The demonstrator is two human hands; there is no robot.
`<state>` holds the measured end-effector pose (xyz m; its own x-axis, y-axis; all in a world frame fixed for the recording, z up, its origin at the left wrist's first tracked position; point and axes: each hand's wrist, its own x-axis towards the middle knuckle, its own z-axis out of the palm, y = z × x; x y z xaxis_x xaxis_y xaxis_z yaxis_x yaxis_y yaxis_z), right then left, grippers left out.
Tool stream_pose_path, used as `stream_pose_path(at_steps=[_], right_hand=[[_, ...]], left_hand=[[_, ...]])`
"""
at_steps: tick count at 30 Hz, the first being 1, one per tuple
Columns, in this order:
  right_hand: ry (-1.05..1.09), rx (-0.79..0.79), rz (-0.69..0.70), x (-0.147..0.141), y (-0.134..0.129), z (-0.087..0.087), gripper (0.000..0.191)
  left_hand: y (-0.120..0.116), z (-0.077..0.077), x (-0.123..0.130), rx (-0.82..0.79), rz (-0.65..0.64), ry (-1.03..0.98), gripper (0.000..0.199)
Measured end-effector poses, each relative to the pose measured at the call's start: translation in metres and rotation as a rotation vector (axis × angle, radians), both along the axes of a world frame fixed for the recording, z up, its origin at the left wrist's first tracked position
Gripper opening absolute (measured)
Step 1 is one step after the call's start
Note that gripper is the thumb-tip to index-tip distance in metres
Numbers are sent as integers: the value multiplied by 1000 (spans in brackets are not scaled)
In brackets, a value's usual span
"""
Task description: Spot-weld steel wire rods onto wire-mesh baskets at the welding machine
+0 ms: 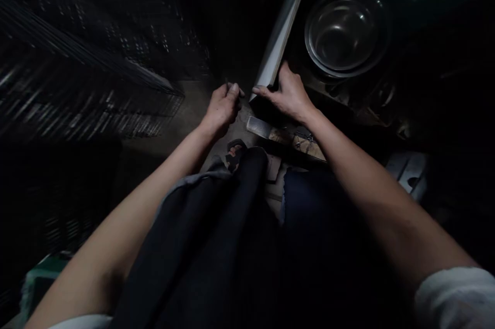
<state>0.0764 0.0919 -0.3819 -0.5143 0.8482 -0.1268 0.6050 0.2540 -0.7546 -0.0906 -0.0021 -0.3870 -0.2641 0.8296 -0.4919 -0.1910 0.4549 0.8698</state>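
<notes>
My left hand (223,107) is closed in a pinch, thumb against the fingers. A small dark thin piece sticks up from its grip, too dim to name. My right hand (290,93) is at the near end of a long, narrow, pale panel (275,50), which slants up and away. Its thumb lies over the panel's end, and its fingers go round the right side, partly hidden. Below this hand lies a short bar (281,132), pale at its left end, with thin wire around its brownish part.
Shiny metal basins (342,35) stand at the upper right. Dark stacked rods or mesh (96,97) fill the left side. A green crate (44,275) is at the lower left, and a pale plastic object (408,171) at the right. Dark cloth (216,246) covers my lap.
</notes>
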Motion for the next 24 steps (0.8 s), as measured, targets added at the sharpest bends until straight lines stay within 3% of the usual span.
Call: stream_pose_path(at_steps=[4, 8, 14, 17, 19, 22, 24], right_hand=[[-123, 36, 33, -19, 22, 31, 71], [-326, 123, 49, -32, 43, 50, 88], [-385, 98, 134, -31, 62, 54, 96], [-177, 79, 301, -5, 62, 54, 90], [-38, 127, 325, 25, 54, 50, 70], [-31, 221, 92, 84, 31, 28, 23], [-141, 269, -59, 127, 13, 0, 19]], left_hand=[[16, -7, -9, 130, -21, 280, 15], [40, 4, -17, 236, -203, 544, 23], [64, 6, -15, 299, -353, 516, 20], [62, 0, -13, 327, -317, 501, 26], [59, -5, -13, 294, -274, 499, 29], [52, -14, -17, 199, -230, 507, 31], [44, -22, -22, 160, -187, 487, 32]])
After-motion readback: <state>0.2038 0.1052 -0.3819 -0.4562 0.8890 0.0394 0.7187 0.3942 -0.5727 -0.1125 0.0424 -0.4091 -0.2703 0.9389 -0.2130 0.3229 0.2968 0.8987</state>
